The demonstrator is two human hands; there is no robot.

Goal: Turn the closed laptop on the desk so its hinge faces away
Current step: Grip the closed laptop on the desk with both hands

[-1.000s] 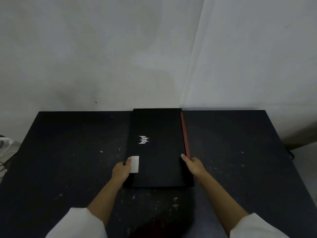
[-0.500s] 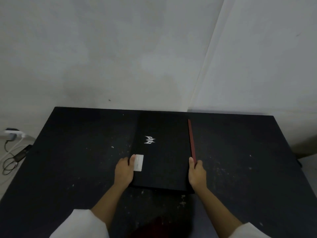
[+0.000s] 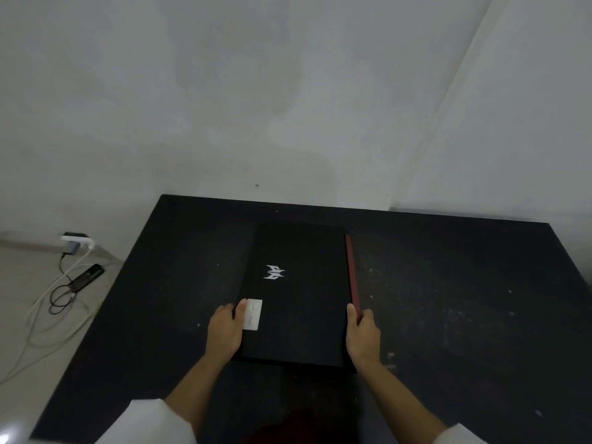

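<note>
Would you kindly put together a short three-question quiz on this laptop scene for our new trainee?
1. True or false: the laptop lies closed on the desk.
2. The red hinge strip runs along which side of the laptop? A) near B) left C) right
3. Fill in: the left hand has its thumb beside a white ____.

Key:
1. True.
2. C; the right hand grips that edge.
3. Sticker.
</note>
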